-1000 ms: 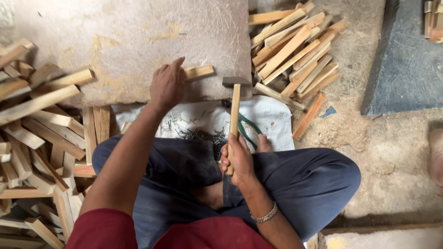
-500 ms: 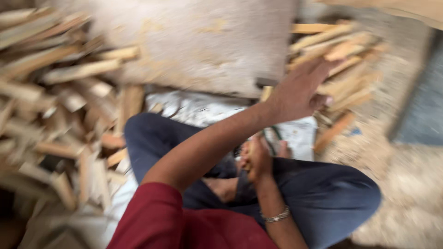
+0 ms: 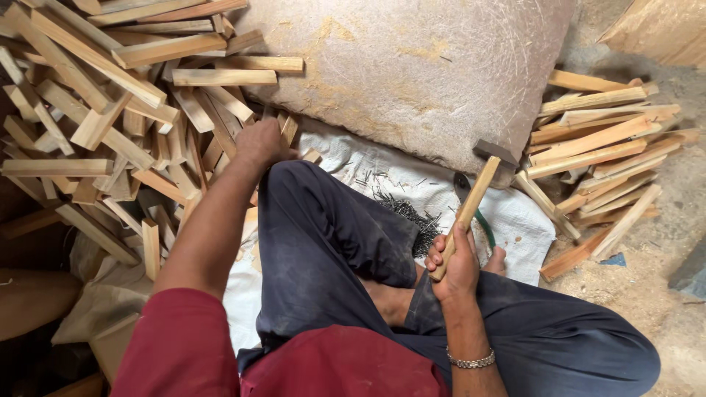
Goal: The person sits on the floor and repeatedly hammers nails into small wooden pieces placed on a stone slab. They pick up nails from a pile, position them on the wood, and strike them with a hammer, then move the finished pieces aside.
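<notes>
A large flat stone slab (image 3: 412, 73), pale and dusted with sawdust, fills the upper middle of the view and serves as the work surface; its near edge runs diagonally down toward the right. To the left of the slab lies a big loose heap of cut wooden sticks (image 3: 110, 110), piled in all directions and reaching up to the slab's left edge. A smaller stack of wooden strips (image 3: 596, 154) lies more orderly off the slab's right edge, on the dusty ground. Below the slab's near edge a white woven sack (image 3: 375, 173) is spread out, and the person sits cross-legged on it in dark blue trousers and a red top. A dark scatter of small nails (image 3: 408, 213) lies on the sack, just beside the knee and near the slab's near edge. The left hand (image 3: 259, 143) is stretched out to the heap at the slab's lower left corner, curled down among the sticks; whether it has closed on one cannot be told. The right hand (image 3: 456, 261), with a metal bracelet on the wrist, is clenched round the wooden handle of a hammer (image 3: 474, 195), whose dark head points up and touches or hangs just over the slab's near edge.
</notes>
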`<state>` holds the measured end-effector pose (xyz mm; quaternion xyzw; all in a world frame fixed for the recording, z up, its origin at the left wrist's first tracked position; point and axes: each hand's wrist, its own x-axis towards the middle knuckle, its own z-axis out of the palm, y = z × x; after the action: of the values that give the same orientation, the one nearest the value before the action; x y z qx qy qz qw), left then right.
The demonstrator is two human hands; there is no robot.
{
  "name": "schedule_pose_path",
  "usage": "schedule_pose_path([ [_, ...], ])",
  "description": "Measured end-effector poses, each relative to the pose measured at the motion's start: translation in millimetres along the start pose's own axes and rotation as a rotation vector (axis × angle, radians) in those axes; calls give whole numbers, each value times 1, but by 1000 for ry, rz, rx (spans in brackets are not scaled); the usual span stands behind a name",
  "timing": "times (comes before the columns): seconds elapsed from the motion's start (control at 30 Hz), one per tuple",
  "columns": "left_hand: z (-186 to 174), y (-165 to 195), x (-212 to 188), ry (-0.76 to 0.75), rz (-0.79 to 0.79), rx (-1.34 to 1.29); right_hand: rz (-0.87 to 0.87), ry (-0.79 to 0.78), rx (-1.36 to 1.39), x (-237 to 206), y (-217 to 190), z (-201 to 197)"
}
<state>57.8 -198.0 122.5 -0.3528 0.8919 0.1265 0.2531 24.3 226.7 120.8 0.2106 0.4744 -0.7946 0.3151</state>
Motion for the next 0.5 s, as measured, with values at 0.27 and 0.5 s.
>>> schedule_pose_path([
  [0.27, -24, -26, -3, 50, 109, -19, 5, -4, -2, -5, -2, 1],
  [0.5, -66, 8, -22, 86, 430, -459, 6, 41, 46, -2, 0, 1],
])
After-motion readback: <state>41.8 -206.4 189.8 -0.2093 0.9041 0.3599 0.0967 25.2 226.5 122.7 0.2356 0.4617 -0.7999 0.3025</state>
